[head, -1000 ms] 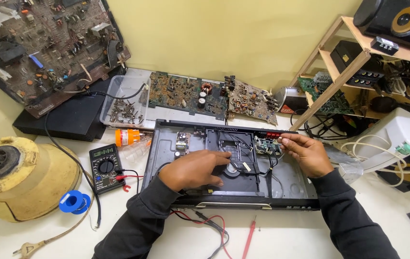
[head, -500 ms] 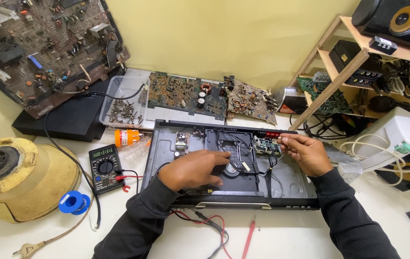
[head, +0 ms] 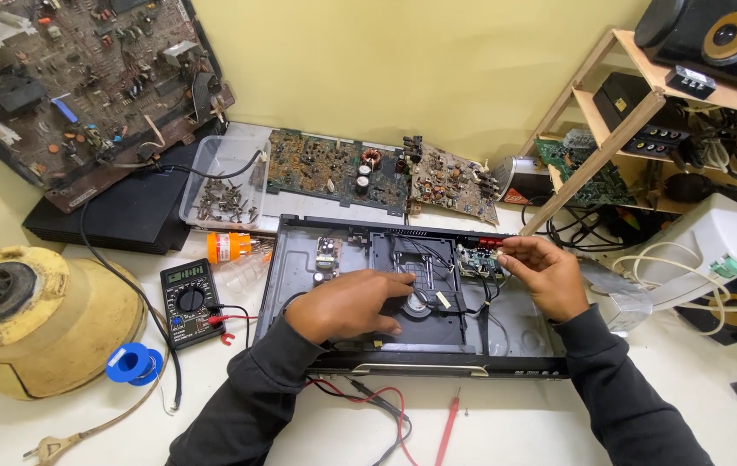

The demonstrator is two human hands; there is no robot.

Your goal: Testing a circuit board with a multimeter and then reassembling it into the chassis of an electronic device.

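Opened disc player chassis, lying flat at the middle of the bench. My left hand rests palm-down on its black disc drive, fingers loosely curled, gripping nothing. My right hand pinches a red-tipped probe over the small green board. Risk: a slip of the tip could bridge neighbouring contacts.

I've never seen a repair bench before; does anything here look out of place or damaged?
The black player lies with its lid off, insides bare under the left hand and right hand. A big circuit board leans tilted against the wall. Nothing looks spilled.
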